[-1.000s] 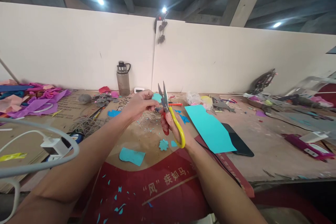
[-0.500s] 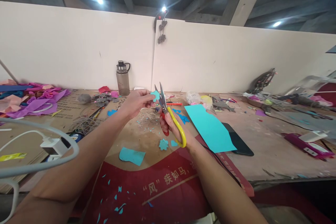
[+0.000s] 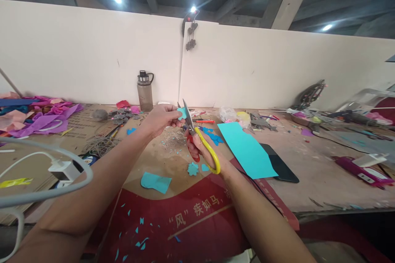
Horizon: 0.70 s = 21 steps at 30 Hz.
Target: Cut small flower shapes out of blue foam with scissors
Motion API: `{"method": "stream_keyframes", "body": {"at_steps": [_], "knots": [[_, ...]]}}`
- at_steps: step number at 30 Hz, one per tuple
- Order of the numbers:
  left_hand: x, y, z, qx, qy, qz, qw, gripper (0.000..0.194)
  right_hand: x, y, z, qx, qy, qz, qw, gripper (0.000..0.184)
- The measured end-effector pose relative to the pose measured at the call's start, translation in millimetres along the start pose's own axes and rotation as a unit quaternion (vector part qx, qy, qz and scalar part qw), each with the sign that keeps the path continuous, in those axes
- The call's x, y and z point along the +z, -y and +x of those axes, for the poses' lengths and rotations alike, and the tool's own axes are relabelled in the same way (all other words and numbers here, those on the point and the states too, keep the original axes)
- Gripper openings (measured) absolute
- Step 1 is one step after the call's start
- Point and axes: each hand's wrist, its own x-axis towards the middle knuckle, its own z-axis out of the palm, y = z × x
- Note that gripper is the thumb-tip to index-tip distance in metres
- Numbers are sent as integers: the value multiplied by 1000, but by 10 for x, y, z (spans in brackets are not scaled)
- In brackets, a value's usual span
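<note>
Between the fingertips of my left hand (image 3: 163,119) is a small turquoise paper piece (image 3: 182,112). My right hand (image 3: 199,146) grips scissors (image 3: 209,148) with yellow and red handles. Their blades are parted and lie at the paper's right edge. Below the hands, a turquoise flower-shaped cutout (image 3: 193,168) rests on the board beside a small turquoise scrap (image 3: 205,167). A larger turquoise offcut (image 3: 156,182) lies to the left. To the right, a big turquoise sheet (image 3: 247,150) partly covers a dark flat tablet-like thing (image 3: 285,166).
Blue cutouts (image 3: 212,136) lie behind my right hand. A water bottle (image 3: 145,91) stands by the white partition (image 3: 92,53). Purple and pink cloth-like scraps (image 3: 46,119) pile up at far left, near a white charger (image 3: 64,171). Turquoise snippets (image 3: 142,244) dot the red printed board (image 3: 197,222).
The scissor blades have shifted slightly left and down over the paper piece, and the piece has turned a little in my left fingers. Things on the table stay put.
</note>
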Motion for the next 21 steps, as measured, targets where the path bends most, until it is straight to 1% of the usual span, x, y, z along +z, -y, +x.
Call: {"method": "stream_keyframes", "body": {"at_steps": [4, 12, 21], "knots": [[-5, 0, 0, -2, 2, -4, 1000, 23, 9, 33, -11, 3, -2, 2, 1000, 62], [-10, -20, -6, -6, 2, -3, 1000, 21, 15, 58, -20, 10, -12, 14, 1000, 63], [-16, -9, 6, -2, 2, -8, 1000, 28, 25, 122, -36, 21, -15, 22, 999, 67]]}}
